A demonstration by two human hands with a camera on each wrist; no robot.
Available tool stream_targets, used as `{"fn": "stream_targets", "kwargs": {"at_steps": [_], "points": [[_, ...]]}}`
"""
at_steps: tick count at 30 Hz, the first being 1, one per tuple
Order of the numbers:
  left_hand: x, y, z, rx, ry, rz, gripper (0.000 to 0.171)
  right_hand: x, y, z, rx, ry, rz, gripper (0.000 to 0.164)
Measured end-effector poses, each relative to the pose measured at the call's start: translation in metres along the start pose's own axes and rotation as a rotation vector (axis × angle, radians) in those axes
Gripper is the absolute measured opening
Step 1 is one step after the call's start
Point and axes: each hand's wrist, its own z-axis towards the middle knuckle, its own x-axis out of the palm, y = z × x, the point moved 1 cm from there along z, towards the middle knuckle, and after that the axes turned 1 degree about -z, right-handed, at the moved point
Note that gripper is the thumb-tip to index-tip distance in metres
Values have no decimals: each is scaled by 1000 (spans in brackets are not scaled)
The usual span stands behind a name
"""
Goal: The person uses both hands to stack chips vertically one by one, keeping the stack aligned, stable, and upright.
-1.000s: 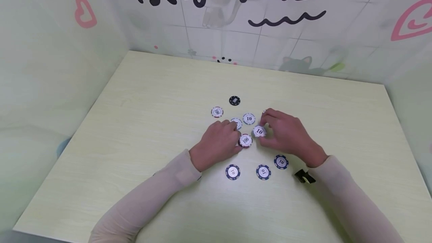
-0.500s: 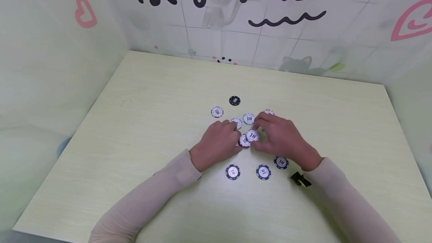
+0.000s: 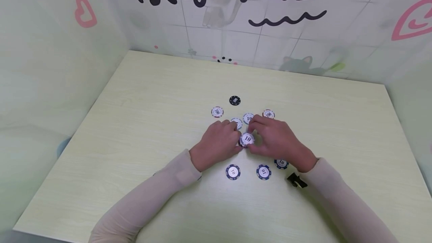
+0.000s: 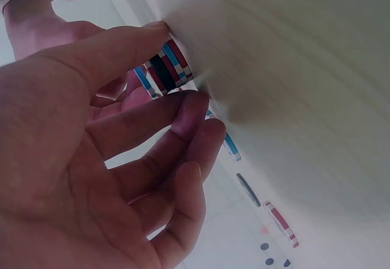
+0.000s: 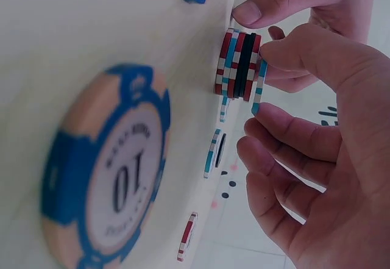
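My right hand (image 3: 280, 138) pinches a blue-and-white poker chip (image 5: 260, 89) marked 10 between thumb and fingers. The chip lies right over the top of a stack of poker chips (image 5: 234, 64), nearly lined up with it. Red, blue and black edges show in that stack, which stands on the table. From the other side, my left hand (image 3: 217, 143) holds the stack between thumb and curled index finger, as the left wrist view (image 4: 173, 68) shows. In the head view, the held chip (image 3: 247, 139) covers most of the stack.
Beyond the hands lie a black chip (image 3: 234, 100), two red-edged 100 chips (image 3: 217, 111) and two light blue-edged chips (image 3: 248, 117), one partly behind the left fingers. Dark blue 10 chips (image 3: 263, 172) lie nearer. Printed walls (image 3: 209, 36) border the table.
My right hand has moved left and slightly nearer, carrying the 10 chip from beside the stack to over its top. The red-edged chip behind it has come into view. My left hand stays still.
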Motion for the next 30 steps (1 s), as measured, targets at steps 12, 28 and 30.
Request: {"fn": "stream_targets", "kwargs": {"at_steps": [12, 28, 30], "points": [[0, 0, 1, -8, 24, 9, 36, 3, 3, 2, -19, 5, -13, 29], [0, 0, 1, -8, 17, 5, 38, 3, 3, -1, 27, 23, 13, 35], [1, 0, 1, -6, 12, 8, 38, 1, 3, -3, 32, 19, 7, 36]]}}
